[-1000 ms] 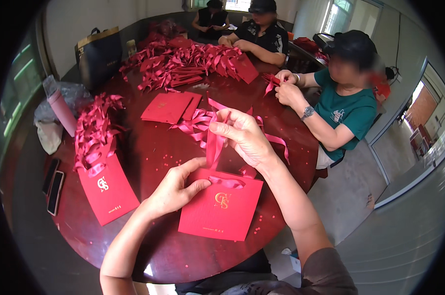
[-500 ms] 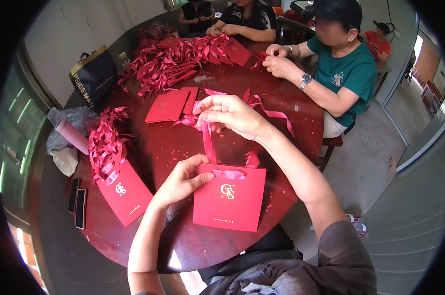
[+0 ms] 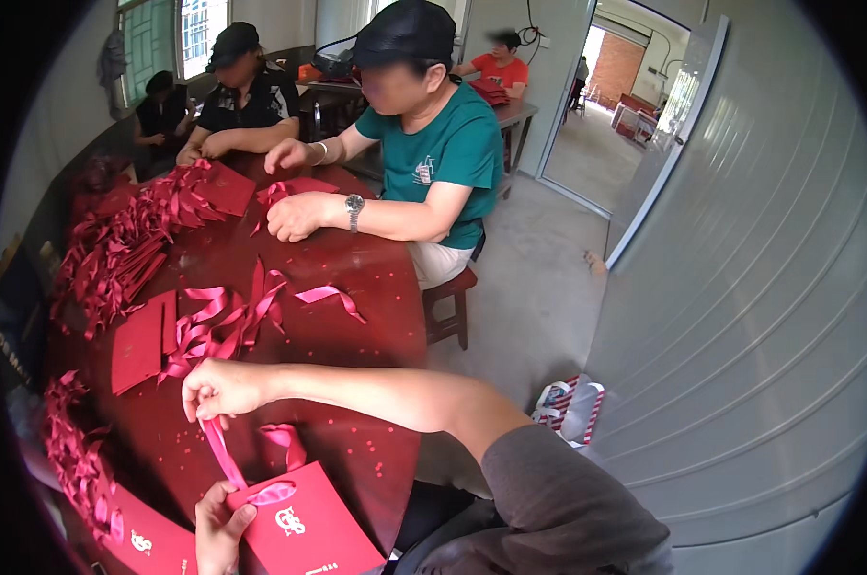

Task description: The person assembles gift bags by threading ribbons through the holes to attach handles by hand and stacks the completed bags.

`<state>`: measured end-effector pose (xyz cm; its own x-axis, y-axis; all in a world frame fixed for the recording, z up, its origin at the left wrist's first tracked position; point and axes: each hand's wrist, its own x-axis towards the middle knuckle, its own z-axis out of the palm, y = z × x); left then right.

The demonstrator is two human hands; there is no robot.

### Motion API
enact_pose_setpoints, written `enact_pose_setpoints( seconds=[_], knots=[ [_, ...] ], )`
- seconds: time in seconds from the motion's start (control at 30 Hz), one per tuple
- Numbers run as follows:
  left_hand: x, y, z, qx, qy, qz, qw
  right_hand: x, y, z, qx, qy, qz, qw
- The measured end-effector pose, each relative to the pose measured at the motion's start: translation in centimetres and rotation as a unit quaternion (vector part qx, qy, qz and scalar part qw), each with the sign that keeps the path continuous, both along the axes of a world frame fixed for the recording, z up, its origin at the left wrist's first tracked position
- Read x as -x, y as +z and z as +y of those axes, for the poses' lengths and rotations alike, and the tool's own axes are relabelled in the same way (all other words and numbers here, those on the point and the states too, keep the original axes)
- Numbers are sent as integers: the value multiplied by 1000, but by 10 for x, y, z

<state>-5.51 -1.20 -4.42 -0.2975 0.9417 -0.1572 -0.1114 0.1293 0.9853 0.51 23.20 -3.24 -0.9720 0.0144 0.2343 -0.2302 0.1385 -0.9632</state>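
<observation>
A red paper gift bag (image 3: 314, 517) with a gold emblem is held near the table's front edge. My left hand (image 3: 220, 529) grips its upper left corner, thumb on the front face. Above it, my right hand (image 3: 225, 391) is closed on the pink-red satin ribbon (image 3: 225, 455) rising from the bag's top, which stretches between the two hands. Another ribbon part (image 3: 285, 443) sticks up from the back of the bag. Left of my left hand, a row of bags with tied ribbons (image 3: 79, 460) leans along the table, ending in a bag with its face showing (image 3: 151, 537).
Flat red bags (image 3: 138, 345) and loose ribbons (image 3: 218, 326) lie beyond my right hand on the round table (image 3: 357, 460). A heap of ribboned bags (image 3: 156, 220) is farther back. A co-worker in green (image 3: 443, 144) handles ribbon across the table; others sit behind. A striped bag (image 3: 572, 407) stands on the floor.
My view has swung right, so the table and bags sit farther left in the picture. Both hands keep hold of the bag and ribbon. The green-shirted co-worker's hands have moved apart.
</observation>
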Motion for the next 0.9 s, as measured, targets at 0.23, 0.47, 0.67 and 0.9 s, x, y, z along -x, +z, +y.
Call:
enact_pose_setpoints(
  seconds=[0.23,0.47,0.67,0.9],
  knots=[
    [-7,-9,-18,-3,17,-92,996,3,-15,-12,-18,7,-32,999],
    [-16,1,-20,-17,16,-200,980,0,-15,-15,-28,16,-59,998],
    [-24,3,-23,28,89,-140,986,-3,-13,-13,-5,45,-86,995],
    [-14,10,-23,-19,153,-170,973,-6,2,-15,-69,-17,-83,994]
  ],
)
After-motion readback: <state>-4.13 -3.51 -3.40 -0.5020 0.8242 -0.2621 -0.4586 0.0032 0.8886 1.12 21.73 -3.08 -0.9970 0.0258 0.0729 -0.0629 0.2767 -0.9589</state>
